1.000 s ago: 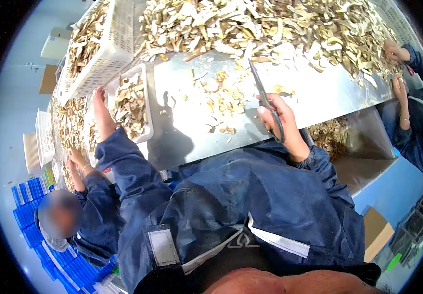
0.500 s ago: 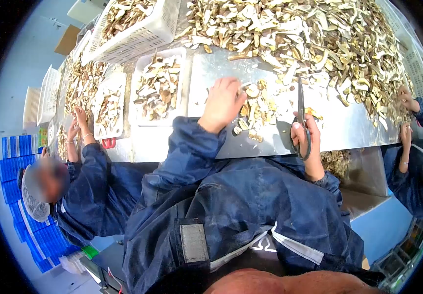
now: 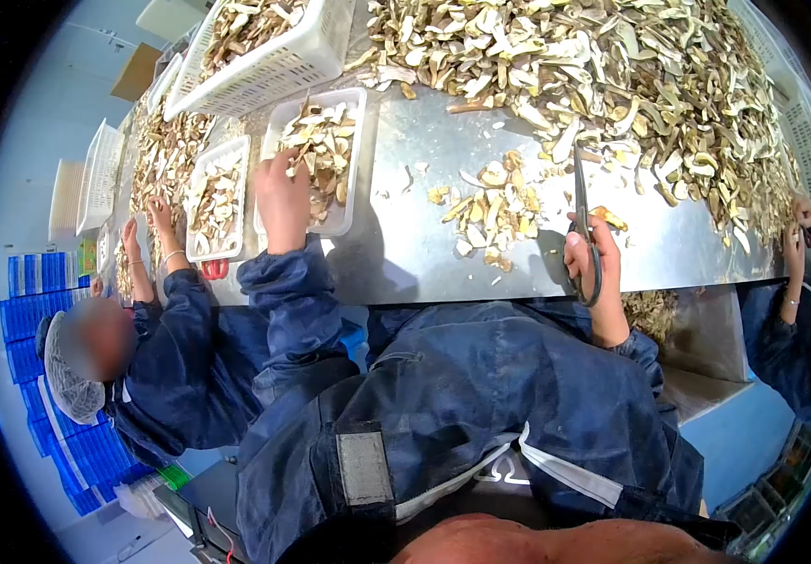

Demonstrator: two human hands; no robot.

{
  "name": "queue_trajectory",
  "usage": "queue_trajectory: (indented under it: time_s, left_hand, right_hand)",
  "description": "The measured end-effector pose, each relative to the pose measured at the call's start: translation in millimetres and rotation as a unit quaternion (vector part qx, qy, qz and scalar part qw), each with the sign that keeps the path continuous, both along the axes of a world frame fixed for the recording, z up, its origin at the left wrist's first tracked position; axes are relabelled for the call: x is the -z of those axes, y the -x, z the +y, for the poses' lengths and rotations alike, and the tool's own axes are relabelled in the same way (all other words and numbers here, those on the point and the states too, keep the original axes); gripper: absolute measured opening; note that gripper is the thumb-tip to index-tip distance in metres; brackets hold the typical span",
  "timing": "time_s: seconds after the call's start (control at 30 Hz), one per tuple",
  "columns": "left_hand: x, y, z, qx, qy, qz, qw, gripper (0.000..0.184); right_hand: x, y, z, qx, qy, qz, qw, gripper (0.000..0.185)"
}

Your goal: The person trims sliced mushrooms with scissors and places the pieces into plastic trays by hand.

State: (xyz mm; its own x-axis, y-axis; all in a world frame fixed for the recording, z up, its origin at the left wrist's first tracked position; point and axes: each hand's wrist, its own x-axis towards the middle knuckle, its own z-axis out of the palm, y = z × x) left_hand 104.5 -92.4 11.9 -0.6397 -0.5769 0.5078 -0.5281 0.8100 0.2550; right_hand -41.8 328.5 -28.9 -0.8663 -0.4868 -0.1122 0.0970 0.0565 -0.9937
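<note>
right hand (image 3: 603,258): fingers wrapped round scissors (image 3: 581,195), blades toward twelve o'clock. left hand (image 3: 283,202): mushroom slices (image 3: 328,155) at two o'clock, pinch indeterminable.

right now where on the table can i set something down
The metal table is largely bare between the tub by the left hand and the small mushroom pile. Another patch lies right of the right hand, between the big heap and the near edge. Crowded: far side, under that heap; far left, a slotted crate.
</note>
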Motion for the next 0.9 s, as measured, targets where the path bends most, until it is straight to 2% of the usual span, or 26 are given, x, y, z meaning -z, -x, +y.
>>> queue_trajectory:
  time_s: [0.17, 0.33, 0.43, 0.47, 0.6, 0.73, 0.83, 0.9]
  left_hand:
    - [9, 8, 7, 0.009, 0.021, -0.039, 0.999, 0.025]
    - [22, 10, 6, 0.039, 0.042, 0.043, 0.997, 0.014]
    - [20, 10, 13, 0.000, 0.017, 0.067, 0.998, 0.025]
    - [27, 11, 7, 0.013, 0.048, 0.072, 0.996, 0.028]
    - [29, 12, 7, -0.021, 0.019, 0.040, 0.999, 0.028]
    - [32, 15, 7, -0.027, 0.048, 0.061, 0.997, 0.019]
    - [31, 15, 9, -0.036, 0.048, 0.060, 0.996, 0.020]
    - [28, 12, 10, -0.058, -0.018, 0.039, 0.997, 0.028]
  right_hand:
    - [6, 0, 2, 0.010, 0.001, 0.003, 1.000, 0.031]
    - [9, 2, 1, 0.013, -0.015, -0.003, 1.000, 0.033]
    - [13, 3, 1, 0.009, -0.013, 0.005, 1.000, 0.033]
    - [14, 4, 1, 0.006, -0.009, 0.006, 1.000, 0.034]
    - [18, 5, -1, 0.001, -0.008, 0.022, 1.000, 0.035]
    - [7, 3, -8, 0.012, -0.014, 0.025, 1.000, 0.033]
    - [6, 2, -11, 0.019, -0.034, 0.029, 0.999, 0.030]
    - [3, 0, -12, 0.022, -0.038, 0.036, 0.998, 0.029]
